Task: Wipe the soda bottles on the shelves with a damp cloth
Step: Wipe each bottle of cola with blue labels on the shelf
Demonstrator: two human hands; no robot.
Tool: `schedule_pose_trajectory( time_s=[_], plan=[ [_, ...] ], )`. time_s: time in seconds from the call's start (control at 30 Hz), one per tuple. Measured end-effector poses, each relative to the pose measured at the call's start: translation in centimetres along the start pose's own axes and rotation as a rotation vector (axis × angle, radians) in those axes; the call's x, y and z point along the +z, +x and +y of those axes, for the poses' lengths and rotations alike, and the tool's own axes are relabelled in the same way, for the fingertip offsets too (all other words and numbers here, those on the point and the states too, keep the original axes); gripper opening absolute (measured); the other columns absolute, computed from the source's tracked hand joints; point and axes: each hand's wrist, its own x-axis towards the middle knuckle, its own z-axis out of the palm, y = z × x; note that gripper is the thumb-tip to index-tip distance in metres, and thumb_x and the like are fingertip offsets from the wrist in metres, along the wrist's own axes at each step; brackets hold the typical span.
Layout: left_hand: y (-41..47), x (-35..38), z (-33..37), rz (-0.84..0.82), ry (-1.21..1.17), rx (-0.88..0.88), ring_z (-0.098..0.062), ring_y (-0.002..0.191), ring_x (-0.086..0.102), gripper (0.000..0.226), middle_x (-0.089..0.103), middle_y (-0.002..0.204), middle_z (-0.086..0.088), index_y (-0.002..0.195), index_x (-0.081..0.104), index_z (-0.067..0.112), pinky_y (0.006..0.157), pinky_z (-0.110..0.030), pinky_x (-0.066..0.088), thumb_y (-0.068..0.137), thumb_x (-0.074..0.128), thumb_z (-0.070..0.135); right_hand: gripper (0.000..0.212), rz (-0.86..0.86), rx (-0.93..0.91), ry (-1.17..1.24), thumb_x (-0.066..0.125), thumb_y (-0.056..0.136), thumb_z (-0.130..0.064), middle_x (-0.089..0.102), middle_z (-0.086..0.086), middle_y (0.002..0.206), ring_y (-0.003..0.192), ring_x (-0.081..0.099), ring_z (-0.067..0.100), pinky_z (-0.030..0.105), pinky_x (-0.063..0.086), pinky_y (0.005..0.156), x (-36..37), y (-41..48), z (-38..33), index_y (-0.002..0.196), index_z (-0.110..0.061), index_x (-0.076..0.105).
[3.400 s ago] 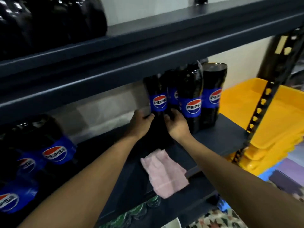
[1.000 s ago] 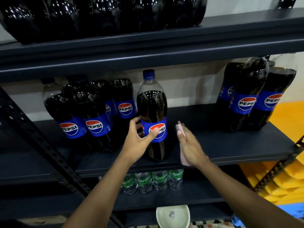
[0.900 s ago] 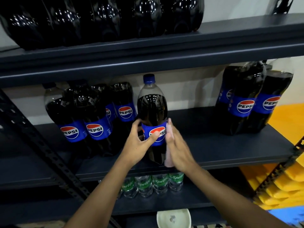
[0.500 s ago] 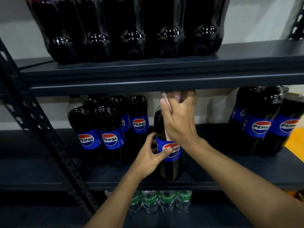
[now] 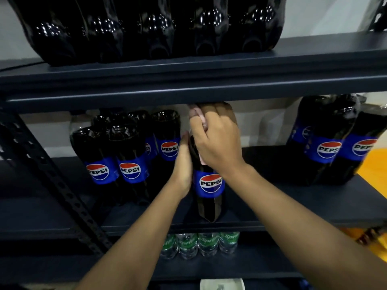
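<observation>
Standing upright near the front edge of the middle shelf [image 5: 293, 206] is a single Pepsi bottle [image 5: 209, 197], its blue label facing out, and both hands are on it. The right hand [image 5: 215, 141] is curled over the bottle's neck and shoulder, just under the lip of the upper shelf [image 5: 188, 80], fingers bent round a pink cloth [image 5: 198, 117] bunched against the plastic. Only a bit of the cloth peeps out above the knuckles and below the palm. The bottle's cap is hidden under that hand. The left hand [image 5: 184, 164] lies flat along the bottle's left side, above the label, fingers straight and pointing up; I cannot see its thumb.

Just to the left, a cluster of Pepsi bottles [image 5: 117, 164] stands further back on the same shelf. Well off to the right sits a shrink-wrapped pack of Pepsi [image 5: 330, 143]. On the upper shelf a row of dark bottles [image 5: 146, 28] shines under the light. One shelf down, a row of Sprite bottles [image 5: 199, 243] shows below the forearms. A perforated metal brace [image 5: 52, 174] runs diagonally across the left of the rack.
</observation>
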Motion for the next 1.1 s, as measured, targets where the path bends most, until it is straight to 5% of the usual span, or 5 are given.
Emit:
schedule_pose_trajectory(
  time_s=[0.13, 0.4, 0.67, 0.83, 1.1],
  plan=[
    [0.6, 1.2, -1.3, 0.037, -0.081, 0.071, -0.009, 0.097, 0.076, 0.050, 0.081, 0.102, 0.000, 0.112, 0.073, 0.022, 0.082, -0.023, 0.060, 0.116, 0.025, 0.038, 0.042, 0.180, -0.044, -0.009, 0.037, 0.104, -0.031, 0.066, 0.008, 0.119, 0.107, 0.061, 0.022, 0.041, 0.049, 0.090, 0.9, -2.5, 1.2, 0.119, -0.011, 0.069],
    [1.2, 1.2, -2.0, 0.165, -0.158, -0.033, -0.025, 0.113, 0.073, 0.058, 0.078, 0.118, -0.011, 0.125, 0.074, 0.012, 0.095, -0.038, 0.060, 0.109, 0.036, 0.053, 0.059, 0.222, 0.309, 0.102, 0.027, 0.109, -0.046, 0.022, 0.005, 0.167, 0.154, 0.026, 0.016, 0.038, 0.028, 0.123, 5.7, -14.5, 5.2, 0.163, -0.035, 0.008],
    [1.8, 0.8, -2.3, 0.166, -0.168, -0.055, -0.021, 0.100, 0.076, 0.053, 0.080, 0.111, -0.006, 0.121, 0.074, 0.016, 0.089, -0.036, 0.059, 0.107, 0.040, 0.054, 0.043, 0.106, 0.648, 0.373, 0.022, 0.102, -0.057, 0.028, -0.053, 0.137, 0.135, 0.035, -0.016, 0.003, 0.030, 0.103, 5.1, -17.8, 6.1, 0.144, -0.066, 0.018],
    [1.9, 0.4, -1.9, 0.036, -0.091, -0.035, -0.022, 0.104, 0.076, 0.057, 0.079, 0.110, -0.011, 0.116, 0.075, 0.011, 0.083, -0.031, 0.061, 0.112, 0.030, 0.045, 0.040, 0.210, 0.441, 0.394, 0.028, 0.109, -0.043, 0.041, -0.021, 0.149, 0.140, 0.036, -0.009, 0.016, 0.031, 0.115, 1.8, -8.9, 2.1, 0.149, -0.048, 0.032],
    [-1.1, 0.2, -0.7, -0.063, -0.069, -0.026, -0.012, 0.105, 0.077, 0.071, 0.081, 0.112, 0.000, 0.105, 0.084, 0.025, 0.084, -0.027, 0.061, 0.111, 0.021, 0.057, 0.040, -0.015, 0.312, 0.358, 0.045, 0.107, -0.028, 0.055, -0.006, 0.062, 0.059, 0.053, 0.005, 0.022, 0.041, 0.057, -1.8, -1.5, 1.1, 0.069, -0.022, 0.053]
  ],
)
